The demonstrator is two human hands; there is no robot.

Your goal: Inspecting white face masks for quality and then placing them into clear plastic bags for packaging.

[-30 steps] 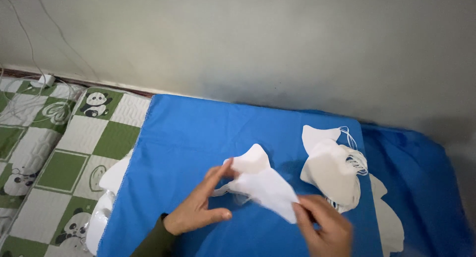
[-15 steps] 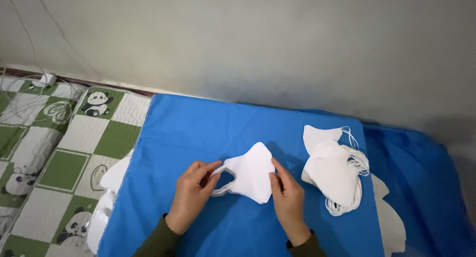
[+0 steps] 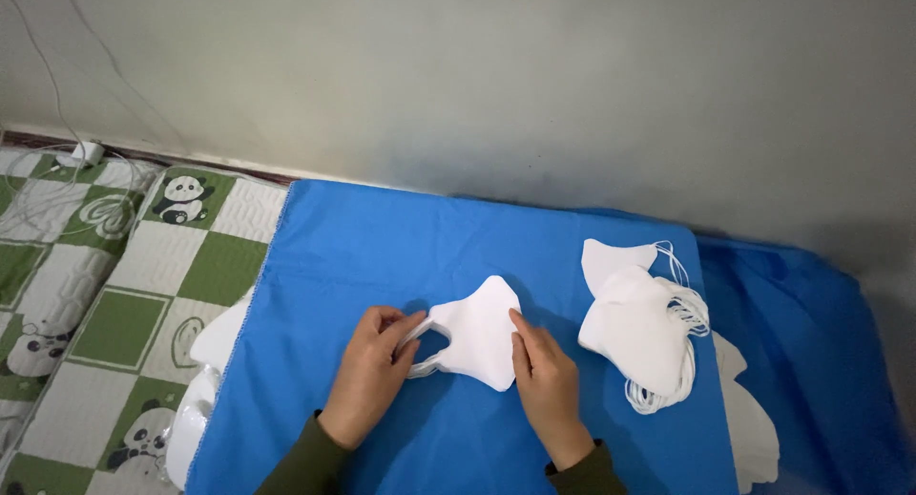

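Note:
A folded white face mask point(image 3: 477, 335) lies flat on the blue cloth point(image 3: 382, 247) in the middle of the view. My left hand point(image 3: 370, 373) pinches the mask's elastic ear loops at its left edge. My right hand point(image 3: 544, 380) presses its fingertips on the mask's right edge, fingers straight. Both sleeves are dark green.
A pile of white masks point(image 3: 637, 328) with loose ear loops sits right of my right hand. More white pieces point(image 3: 749, 423) show at the cloth's right edge and others point(image 3: 215, 342) at its left. A green checked panda mat point(image 3: 105, 285) lies left; a grey wall point(image 3: 477, 84) stands behind.
The mask was lifted and tilted between both hands; now it lies flat on the cloth. My right hand moved up to its right edge, my left to the ear loops.

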